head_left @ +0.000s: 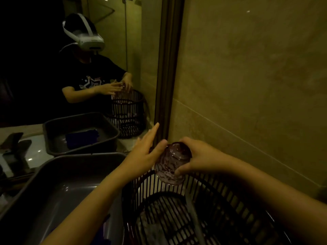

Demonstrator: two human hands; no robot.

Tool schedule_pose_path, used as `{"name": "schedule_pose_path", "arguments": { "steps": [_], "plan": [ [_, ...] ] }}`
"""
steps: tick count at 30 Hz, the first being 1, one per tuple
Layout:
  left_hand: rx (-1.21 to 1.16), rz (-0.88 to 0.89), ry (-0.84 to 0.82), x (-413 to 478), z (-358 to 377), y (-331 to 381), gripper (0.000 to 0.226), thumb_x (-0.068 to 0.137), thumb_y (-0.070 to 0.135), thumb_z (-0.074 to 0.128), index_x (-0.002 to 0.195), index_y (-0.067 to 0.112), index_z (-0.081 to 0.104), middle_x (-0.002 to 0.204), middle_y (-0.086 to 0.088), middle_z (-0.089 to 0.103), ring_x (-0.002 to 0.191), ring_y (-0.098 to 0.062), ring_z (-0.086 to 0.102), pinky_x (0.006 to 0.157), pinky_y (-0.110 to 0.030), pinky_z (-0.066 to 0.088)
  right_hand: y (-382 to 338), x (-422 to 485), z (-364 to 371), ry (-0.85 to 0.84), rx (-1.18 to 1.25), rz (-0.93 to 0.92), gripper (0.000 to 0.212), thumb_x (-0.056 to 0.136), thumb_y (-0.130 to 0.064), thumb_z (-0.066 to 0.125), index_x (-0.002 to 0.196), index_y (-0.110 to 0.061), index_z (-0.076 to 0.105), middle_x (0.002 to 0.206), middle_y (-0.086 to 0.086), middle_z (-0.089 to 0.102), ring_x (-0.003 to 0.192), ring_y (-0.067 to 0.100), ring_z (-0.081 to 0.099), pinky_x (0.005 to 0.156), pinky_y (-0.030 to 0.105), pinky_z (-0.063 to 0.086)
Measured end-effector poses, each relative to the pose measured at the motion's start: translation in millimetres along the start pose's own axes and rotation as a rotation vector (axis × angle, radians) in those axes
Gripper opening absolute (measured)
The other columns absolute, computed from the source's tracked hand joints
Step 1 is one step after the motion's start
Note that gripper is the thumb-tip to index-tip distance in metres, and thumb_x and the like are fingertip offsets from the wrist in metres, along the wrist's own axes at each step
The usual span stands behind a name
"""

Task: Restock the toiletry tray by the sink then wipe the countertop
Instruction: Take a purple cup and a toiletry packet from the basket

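Observation:
A pink textured glass tumbler (172,162) is held tilted above the far rim of a dark slatted basket (221,206). My right hand (196,156) grips the tumbler from the right, around its base and side. My left hand (145,152) is flat against the tumbler's left side with fingers spread, the thumb touching the glass. To the left of the basket stands a grey plastic tray (58,191). Inside the basket lie dim items that I cannot make out.
A mirror (79,68) on the left reflects the person, the basket and the tray with a blue cloth in it. The tiled wall (247,85) runs close along the right. A pale countertop strip (35,152) shows by the mirror, with dark objects on it.

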State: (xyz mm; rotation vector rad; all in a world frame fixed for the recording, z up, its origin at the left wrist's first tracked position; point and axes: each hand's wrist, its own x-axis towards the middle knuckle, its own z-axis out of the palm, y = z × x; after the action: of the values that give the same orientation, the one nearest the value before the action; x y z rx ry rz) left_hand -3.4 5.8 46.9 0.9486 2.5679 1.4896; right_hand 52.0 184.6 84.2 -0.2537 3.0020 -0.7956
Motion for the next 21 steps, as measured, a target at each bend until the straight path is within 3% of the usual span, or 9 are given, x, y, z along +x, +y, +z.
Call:
{"name": "schedule_pose_path", "arguments": {
  "steps": [3, 6, 8, 11, 14, 18, 21],
  "plan": [
    [-0.39, -0.03, 0.069, 13, -5, 25, 0.06, 0.086, 0.06, 0.03, 0.141, 0.04, 0.019, 0.152, 0.015, 0.017, 0.137, -0.006, 0.018, 0.108, -0.028, 0.023, -31, -14, -25, 0.068, 0.02, -0.069, 0.075, 0.057, -0.04, 0.083, 0.12, -0.027, 0.044, 0.112, -0.008, 0.057, 0.103, 0.007, 0.057, 0.088, 0.027, 0.052],
    [-0.532, 0.09, 0.028, -2, -7, 33, 0.066, 0.062, 0.085, 0.037, 0.125, 0.063, 0.029, 0.136, 0.018, 0.043, 0.123, -0.011, 0.048, 0.099, -0.036, 0.045, -59, -24, -39, 0.146, 0.043, -0.16, 0.083, 0.059, -0.04, 0.082, 0.129, -0.028, 0.039, 0.119, -0.01, 0.055, 0.108, 0.006, 0.055, 0.088, 0.025, 0.052],
    [-0.689, 0.104, 0.007, -15, -11, 30, 0.082, 0.048, 0.091, 0.042, 0.122, 0.057, 0.042, 0.126, 0.01, 0.058, 0.111, -0.017, 0.061, 0.083, -0.038, 0.056, -73, -28, -42, 0.233, 0.076, -0.197, 0.083, 0.061, -0.041, 0.08, 0.13, -0.031, 0.035, 0.107, -0.018, 0.051, 0.1, 0.001, 0.053, 0.078, 0.015, 0.05],
    [-0.732, 0.153, 0.033, -24, -10, 30, 0.075, 0.046, 0.091, 0.045, 0.105, 0.049, 0.06, 0.107, 0.012, 0.071, 0.102, -0.012, 0.066, 0.07, -0.024, 0.056, -85, -28, -36, 0.327, 0.15, -0.189, 0.074, 0.066, -0.046, 0.073, 0.128, -0.028, 0.038, 0.093, -0.021, 0.047, 0.087, -0.001, 0.054, 0.066, 0.012, 0.049],
    [-0.829, 0.165, 0.049, -31, -8, 30, 0.072, 0.054, 0.084, 0.051, 0.108, 0.038, 0.062, 0.112, 0.005, 0.07, 0.105, -0.016, 0.065, 0.072, -0.022, 0.055, -89, -22, -27, 0.353, 0.205, -0.151, 0.051, 0.075, -0.052, 0.061, 0.116, -0.024, 0.048, 0.096, -0.015, 0.052, 0.084, 0.001, 0.056, 0.062, 0.013, 0.047],
    [-1.164, -0.033, 0.008, -38, -6, 25, 0.067, 0.063, 0.066, 0.063, 0.117, 0.026, 0.057, 0.111, -0.009, 0.07, 0.105, -0.028, 0.065, 0.078, -0.038, 0.057, -83, -17, -27, 0.307, 0.46, 0.025, 0.041, 0.086, -0.054, 0.043, 0.11, -0.021, 0.048, 0.093, -0.006, 0.056, 0.076, 0.011, 0.066, 0.064, 0.025, 0.057],
    [-1.395, -0.191, 0.034, -40, -4, 14, 0.064, 0.07, 0.056, 0.06, 0.121, 0.017, 0.054, 0.115, -0.02, 0.066, 0.104, -0.036, 0.064, 0.08, -0.049, 0.056, -56, -8, -21, 0.361, 0.304, 0.122, 0.044, 0.089, -0.055, 0.039, 0.111, -0.018, 0.05, 0.089, -0.008, 0.054, 0.079, 0.01, 0.061, 0.064, 0.025, 0.054]
  ]
}}
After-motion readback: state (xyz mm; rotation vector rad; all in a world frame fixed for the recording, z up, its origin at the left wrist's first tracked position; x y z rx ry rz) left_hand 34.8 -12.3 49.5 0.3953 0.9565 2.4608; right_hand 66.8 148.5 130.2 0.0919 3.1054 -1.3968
